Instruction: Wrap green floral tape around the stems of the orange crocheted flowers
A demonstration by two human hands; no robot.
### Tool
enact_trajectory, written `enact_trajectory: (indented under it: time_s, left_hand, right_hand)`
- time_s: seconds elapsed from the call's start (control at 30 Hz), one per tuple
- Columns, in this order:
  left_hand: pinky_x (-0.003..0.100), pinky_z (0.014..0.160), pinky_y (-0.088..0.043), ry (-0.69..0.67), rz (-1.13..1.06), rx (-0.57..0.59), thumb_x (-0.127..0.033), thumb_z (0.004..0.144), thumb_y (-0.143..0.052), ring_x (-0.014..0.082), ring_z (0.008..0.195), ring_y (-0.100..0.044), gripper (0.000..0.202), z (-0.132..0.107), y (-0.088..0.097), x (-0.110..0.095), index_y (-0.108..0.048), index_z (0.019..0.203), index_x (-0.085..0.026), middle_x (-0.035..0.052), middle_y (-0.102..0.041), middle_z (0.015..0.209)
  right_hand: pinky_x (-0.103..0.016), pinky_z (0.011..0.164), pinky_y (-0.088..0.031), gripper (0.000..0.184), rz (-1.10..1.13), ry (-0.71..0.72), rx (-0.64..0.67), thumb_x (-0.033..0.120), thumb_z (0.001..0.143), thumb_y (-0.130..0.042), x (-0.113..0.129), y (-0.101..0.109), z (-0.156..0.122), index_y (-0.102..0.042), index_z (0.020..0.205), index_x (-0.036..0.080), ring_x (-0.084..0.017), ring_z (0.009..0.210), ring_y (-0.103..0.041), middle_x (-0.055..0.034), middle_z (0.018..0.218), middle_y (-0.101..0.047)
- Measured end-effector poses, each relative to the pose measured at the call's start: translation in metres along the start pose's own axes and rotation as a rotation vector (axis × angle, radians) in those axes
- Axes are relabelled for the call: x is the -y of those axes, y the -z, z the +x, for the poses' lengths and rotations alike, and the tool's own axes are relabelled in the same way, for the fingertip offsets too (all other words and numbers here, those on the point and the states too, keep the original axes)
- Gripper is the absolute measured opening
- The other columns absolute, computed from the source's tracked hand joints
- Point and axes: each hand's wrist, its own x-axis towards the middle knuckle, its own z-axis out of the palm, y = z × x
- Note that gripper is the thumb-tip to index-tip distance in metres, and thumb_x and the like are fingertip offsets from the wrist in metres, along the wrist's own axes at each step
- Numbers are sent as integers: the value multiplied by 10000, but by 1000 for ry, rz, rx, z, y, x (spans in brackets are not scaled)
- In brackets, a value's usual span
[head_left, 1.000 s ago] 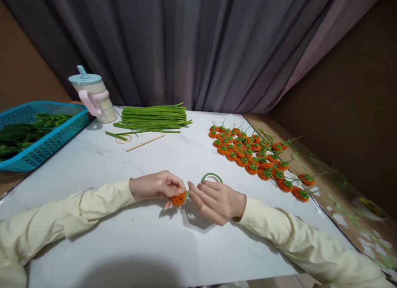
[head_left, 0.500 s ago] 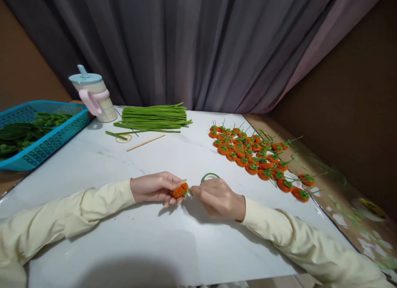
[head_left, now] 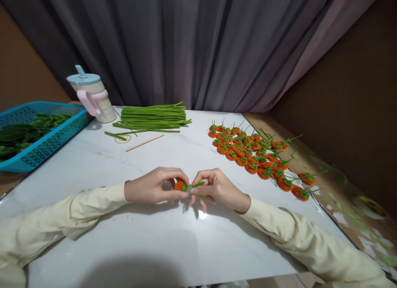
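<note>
My left hand (head_left: 153,186) is closed in a pinch on a small orange pipe-cleaner pumpkin (head_left: 179,185) with a green top, held just above the white table (head_left: 124,234). My right hand (head_left: 217,186) is closed too, its thumb and fingers pinching the pumpkin's thin green stem (head_left: 196,184), which sticks out to the right. The two hands meet at the middle of the table. The green tape roll seen earlier is hidden behind my right hand.
Several finished orange pumpkins (head_left: 254,155) lie in a heap at the right. A bundle of green pipe cleaners (head_left: 153,116), a wooden stick (head_left: 145,142) and a lidded cup (head_left: 93,96) sit at the back. A blue basket (head_left: 46,143) of green pieces stands at left.
Both hands lifted slightly and moved back. The pumpkin turned so its stem points right, and my right hand now pinches the stem and covers the tape roll.
</note>
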Motion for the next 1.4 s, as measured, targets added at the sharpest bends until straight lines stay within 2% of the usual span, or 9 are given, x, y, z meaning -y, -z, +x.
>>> enact_trajectory:
  time_s: [0.2, 0.67, 0.8, 0.97, 1.07, 1.17, 1.27, 1.33, 1.4]
  left_hand:
    - [221, 644, -416, -5, 133, -59, -196, 834, -516, 128, 687, -527, 117, 0, -6, -1, -615, 870, -147, 34, -598, 799]
    - [182, 554, -380, 74, 83, -149, -204, 825, -494, 87, 570, -462, 130, 0, -7, -2, -589, 754, -150, -8, -548, 661]
    - [182, 502, -371, 235, -165, -90, -268, 819, -515, 84, 516, -467, 144, 1, -8, -3, -569, 769, -144, -32, -509, 585]
    - [188, 482, -398, 386, -447, -24, -308, 805, -542, 86, 508, -478, 194, 5, -6, -8, -560, 728, -130, -23, -525, 587]
    - [210, 482, -427, 406, -679, 21, -348, 815, -518, 111, 544, -515, 254, 7, -3, -2, -586, 750, -112, 28, -581, 661]
    - [229, 536, -453, 354, -884, 102, -394, 803, -555, 141, 639, -558, 300, 8, 2, 10, -601, 869, -105, 62, -615, 743]
    - [234, 638, -463, 278, -821, 99, -335, 754, -675, 137, 729, -563, 298, 6, 2, 20, -582, 940, -122, 52, -617, 823]
    - [242, 666, -461, 242, -702, 67, -321, 766, -678, 130, 730, -558, 290, 5, -1, 25, -560, 951, -132, 41, -611, 831]
    - [249, 658, -459, 199, -552, 6, -325, 792, -648, 130, 714, -556, 265, 4, -4, 29, -542, 946, -136, 39, -605, 820]
  right_hand:
    - [-159, 311, -249, 187, 87, -33, 127, 263, 763, -678, -1, 3, 3, -597, 745, 95, -77, 373, -571, -55, 673, -703]
    - [-163, 299, -170, 141, 137, -61, 139, 228, 796, -639, -2, 4, 5, -615, 789, 89, -67, 358, -558, -56, 675, -700]
    - [-159, 313, -181, 177, 79, -37, 100, 268, 802, -645, -1, 2, 3, -615, 797, 93, -62, 370, -555, -51, 676, -696]
    - [-184, 431, -408, 213, -9, 11, 90, 310, 797, -659, 1, -1, 0, -616, 792, 101, -59, 374, -541, -30, 655, -688]
    - [-197, 444, -428, 250, -42, 20, 78, 344, 776, -681, 3, 1, -1, -621, 789, 102, -70, 384, -546, -30, 643, -683]
    - [-205, 441, -430, 288, -62, 32, 36, 381, 749, -702, 3, 5, 0, -618, 779, 106, -77, 387, -545, -28, 636, -681]
    - [-209, 457, -438, 299, -70, 39, 4, 388, 741, -708, -1, 8, 2, -595, 778, 113, -79, 402, -554, -29, 647, -687]
    - [-206, 463, -442, 306, -57, 29, 3, 380, 745, -708, -5, 10, 4, -561, 824, 124, -82, 412, -565, -31, 666, -698]
    - [-172, 398, -383, 334, -38, 3, 3, 374, 751, -706, -8, 12, 6, -516, 887, 135, -82, 403, -570, -36, 684, -708]
